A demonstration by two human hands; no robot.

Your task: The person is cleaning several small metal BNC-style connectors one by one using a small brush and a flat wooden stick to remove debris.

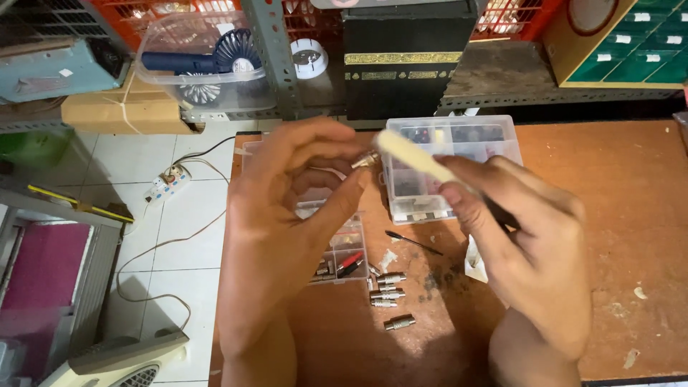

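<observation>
Worn orange-brown tabletop (631, 215), scuffed and flecked with pale scraps, standing beside a white tiled floor (179, 236). On the floor, a white power strip (166, 183) with a trailing cord. Behind the far edge, grey metal shelving (502, 97) with orange crates above.

Left hand (287, 215) raised above the tabletop's left part, thumb and fingers pinched narrowly on a small metal connector (364, 160). Right hand (530, 251) closed around a pale brush (416, 156), its blurred tip touching the connector; dark handle end barely showing behind the fingers.

Below the hands, near the front edge, four more loose metal connectors (387, 294) lying close together. Just beyond them a clear compartment box (344, 261) with red and black pieces inside. Nearer the far edge, a second clear parts box (459, 143). Between the boxes, a thin black tool (412, 242).

On the shelf: black box with a gold band (401, 57), clear tub holding a dark blue fan (208, 61), green drawer cabinet (631, 50) with small white labels at far right.
</observation>
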